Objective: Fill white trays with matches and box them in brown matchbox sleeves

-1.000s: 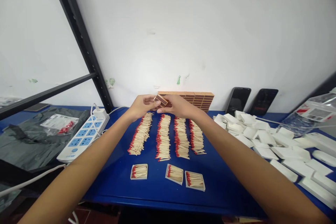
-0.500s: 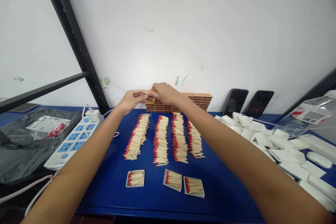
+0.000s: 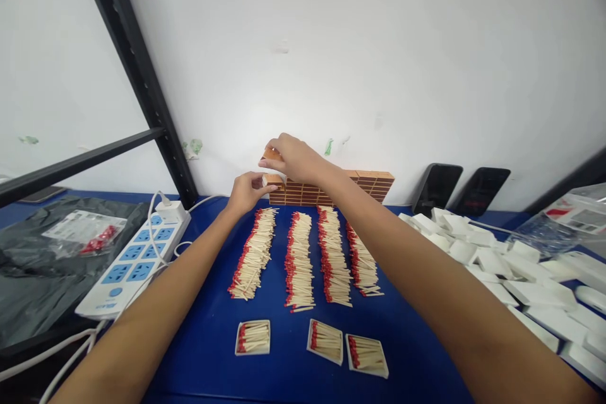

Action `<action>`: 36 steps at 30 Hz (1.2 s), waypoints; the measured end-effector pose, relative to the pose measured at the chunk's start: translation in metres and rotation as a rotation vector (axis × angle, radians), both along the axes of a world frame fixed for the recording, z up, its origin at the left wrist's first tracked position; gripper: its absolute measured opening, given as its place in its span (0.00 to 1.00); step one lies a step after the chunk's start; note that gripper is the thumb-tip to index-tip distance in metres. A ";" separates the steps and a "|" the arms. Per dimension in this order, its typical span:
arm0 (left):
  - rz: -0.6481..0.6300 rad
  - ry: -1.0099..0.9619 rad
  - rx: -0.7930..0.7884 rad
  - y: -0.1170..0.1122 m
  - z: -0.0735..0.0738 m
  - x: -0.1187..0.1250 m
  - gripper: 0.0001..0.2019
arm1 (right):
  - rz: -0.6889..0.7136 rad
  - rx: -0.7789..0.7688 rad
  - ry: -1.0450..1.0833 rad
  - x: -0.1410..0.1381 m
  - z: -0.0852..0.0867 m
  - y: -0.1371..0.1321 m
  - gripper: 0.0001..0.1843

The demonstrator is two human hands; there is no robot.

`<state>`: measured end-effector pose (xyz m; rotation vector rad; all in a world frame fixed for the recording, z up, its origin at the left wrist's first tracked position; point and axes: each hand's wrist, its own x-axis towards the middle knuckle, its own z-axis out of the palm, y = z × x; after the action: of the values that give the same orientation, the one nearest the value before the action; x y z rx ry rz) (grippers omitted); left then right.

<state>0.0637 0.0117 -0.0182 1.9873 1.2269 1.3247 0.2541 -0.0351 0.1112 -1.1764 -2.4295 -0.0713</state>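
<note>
My right hand (image 3: 297, 159), raised over the left end of the stack, grips a matchbox (image 3: 271, 154) with an orange-brown face. Just below it, my left hand (image 3: 247, 193) pinches another matchbox (image 3: 273, 179) at the stack's left end; I cannot tell whether this box rests on the stack. The stacked matchboxes (image 3: 374, 182) stand in rows against the wall. In front lie several long piles of red-tipped matches (image 3: 299, 259). Nearer the front edge are three white trays filled with matches: a left tray (image 3: 253, 337), a middle tray (image 3: 326, 341) and a right tray (image 3: 367, 355).
A white power strip (image 3: 137, 259) with cables and a dark plastic bag (image 3: 28, 265) lie left, beside a black metal frame (image 3: 137, 69). At right are a heap of white plastic pieces (image 3: 530, 290), two dark phones (image 3: 435, 188) leaning near the wall, and clear packaging (image 3: 568, 208).
My hands were together at a box; now they are apart, the right higher with one matchbox, the left lower at another. The view has shifted slightly.
</note>
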 end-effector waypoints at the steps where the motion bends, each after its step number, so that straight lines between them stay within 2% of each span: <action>1: 0.017 0.024 0.017 0.001 -0.001 0.000 0.23 | 0.005 -0.006 -0.008 0.000 -0.001 0.001 0.21; 8: 0.052 0.091 0.048 0.000 -0.002 0.001 0.26 | 0.025 -0.018 -0.009 -0.003 -0.005 0.007 0.22; 15: 0.106 0.047 0.035 0.002 -0.001 0.002 0.22 | 0.026 -0.016 -0.045 -0.013 -0.001 0.005 0.20; 25: 0.054 -0.048 -0.014 0.001 -0.001 0.000 0.28 | -0.062 -0.007 -0.143 -0.012 -0.010 0.013 0.22; 36: 0.156 -0.022 0.036 -0.003 -0.001 0.012 0.22 | -0.076 -0.002 -0.179 -0.020 -0.009 0.018 0.18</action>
<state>0.0753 0.0083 -0.0192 1.9289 1.3808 1.4478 0.2337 -0.0170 0.1018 -1.3143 -2.5366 -0.2053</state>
